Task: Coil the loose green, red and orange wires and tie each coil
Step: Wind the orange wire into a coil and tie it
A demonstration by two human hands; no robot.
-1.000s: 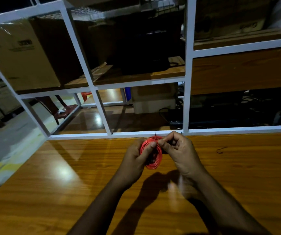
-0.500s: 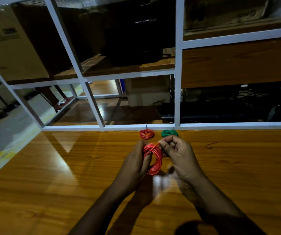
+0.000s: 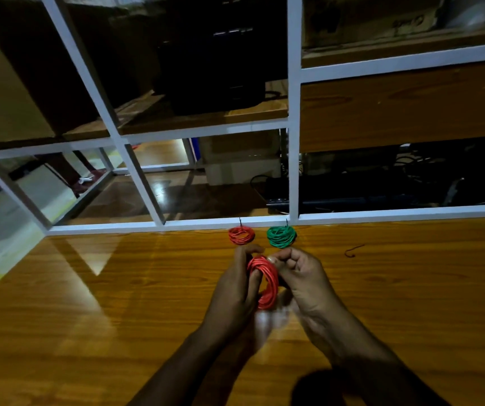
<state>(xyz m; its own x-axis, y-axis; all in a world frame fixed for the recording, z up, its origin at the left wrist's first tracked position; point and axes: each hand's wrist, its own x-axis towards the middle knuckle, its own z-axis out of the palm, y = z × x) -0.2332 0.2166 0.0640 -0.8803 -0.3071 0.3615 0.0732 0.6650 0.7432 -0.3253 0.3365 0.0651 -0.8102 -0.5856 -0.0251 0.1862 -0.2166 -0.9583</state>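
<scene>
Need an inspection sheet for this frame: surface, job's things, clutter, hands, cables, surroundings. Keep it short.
Surface: glossy wooden tabletop, glare patches at left.
Job's things: small tied red wire coil and tied green wire coil lie side by side, apart, at the far edge; larger orange-red wire coil held upright above the table.
Clutter: one short dark bent wire piece lies right of the green coil.
Hands: left hand grips the held coil; right hand pinches at its top.
Cables: dark cables lie tangled behind the frame, details unclear.
Surroundings: white metal frame, cardboard box, wooden shelves beyond.
</scene>
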